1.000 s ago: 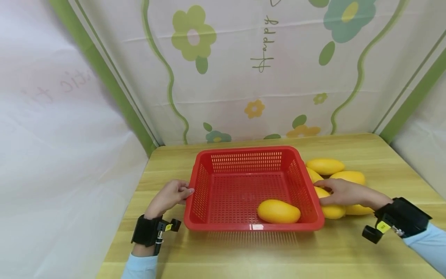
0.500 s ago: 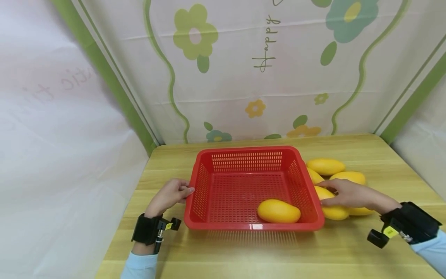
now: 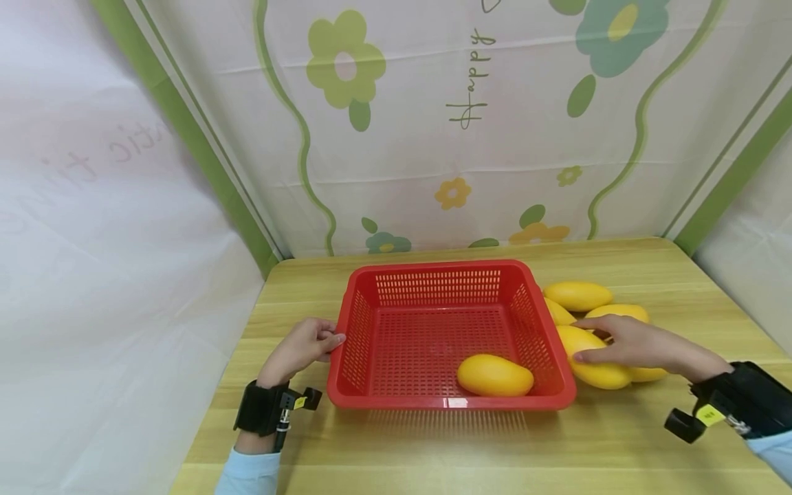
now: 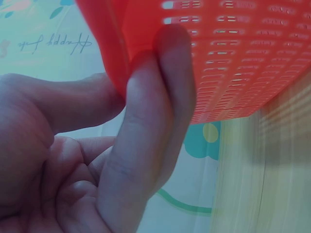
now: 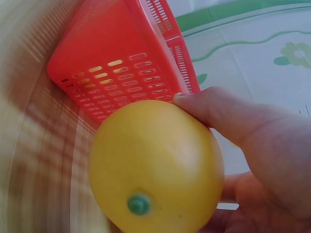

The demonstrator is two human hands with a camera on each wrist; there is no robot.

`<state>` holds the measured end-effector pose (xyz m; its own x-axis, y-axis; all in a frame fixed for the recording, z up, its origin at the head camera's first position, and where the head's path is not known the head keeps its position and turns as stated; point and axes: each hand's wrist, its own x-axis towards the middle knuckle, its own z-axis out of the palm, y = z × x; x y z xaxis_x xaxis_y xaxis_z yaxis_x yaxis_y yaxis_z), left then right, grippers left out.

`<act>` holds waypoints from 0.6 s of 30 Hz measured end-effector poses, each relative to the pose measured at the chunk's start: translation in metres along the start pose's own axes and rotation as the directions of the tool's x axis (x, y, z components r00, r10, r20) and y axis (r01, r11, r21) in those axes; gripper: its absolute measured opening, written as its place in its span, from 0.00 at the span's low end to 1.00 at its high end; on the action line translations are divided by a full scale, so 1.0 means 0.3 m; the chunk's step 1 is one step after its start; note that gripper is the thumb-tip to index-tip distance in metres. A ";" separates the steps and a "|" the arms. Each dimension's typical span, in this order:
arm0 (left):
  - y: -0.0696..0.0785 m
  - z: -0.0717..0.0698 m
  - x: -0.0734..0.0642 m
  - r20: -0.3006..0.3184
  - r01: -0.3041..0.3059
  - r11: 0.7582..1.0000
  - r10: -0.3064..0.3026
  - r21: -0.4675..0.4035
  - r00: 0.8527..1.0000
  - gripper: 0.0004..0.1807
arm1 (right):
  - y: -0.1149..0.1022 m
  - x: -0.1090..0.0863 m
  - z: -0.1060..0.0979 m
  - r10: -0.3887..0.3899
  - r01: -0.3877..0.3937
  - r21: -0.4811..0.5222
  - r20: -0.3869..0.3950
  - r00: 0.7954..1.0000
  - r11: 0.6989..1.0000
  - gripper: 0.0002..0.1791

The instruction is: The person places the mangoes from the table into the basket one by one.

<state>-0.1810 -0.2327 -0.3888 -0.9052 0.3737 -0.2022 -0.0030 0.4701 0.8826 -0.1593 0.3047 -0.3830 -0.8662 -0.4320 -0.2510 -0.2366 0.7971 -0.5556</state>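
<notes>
My left hand pinches the left rim of a red plastic basket; in the left wrist view the thumb is on one side of the rim and the fingers lie along the perforated wall. One yellow mango lies inside, at the near right corner. Just outside the basket's right wall, my right hand grips another mango, thumb on one side and fingers curled round the other. Its green stem end faces the right wrist camera.
Several more mangoes lie to the right of the basket, partly hidden by the right hand and the basket wall. Everything stands on a wooden table. A flower-printed cloth hangs behind its far edge.
My right hand has drawn back a little to the right from the basket's rim, and the mango in its grip has shifted right with it. The left hand and the basket have stayed put.
</notes>
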 end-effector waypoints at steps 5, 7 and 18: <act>-0.004 0.000 0.003 -0.004 0.004 1.000 -0.004 0.008 1.000 0.13 | 0.002 -0.010 -0.008 0.026 -0.026 0.000 0.005 1.000 1.000 0.36; -0.005 0.000 0.003 -0.005 0.006 1.000 -0.006 0.012 1.000 0.13 | 0.003 -0.015 -0.011 0.035 -0.035 -0.005 0.005 0.999 0.999 0.36; -0.007 0.003 0.005 -0.009 0.016 1.000 -0.015 0.010 1.000 0.13 | 0.020 -0.035 -0.028 0.040 -0.040 -0.013 -0.010 0.999 0.999 0.37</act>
<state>-0.1820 -0.2322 -0.3913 -0.9089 0.3592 -0.2120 -0.0130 0.4836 0.8752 -0.1554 0.3173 -0.3771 -0.8792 -0.3958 -0.2652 -0.2076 0.8193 -0.5345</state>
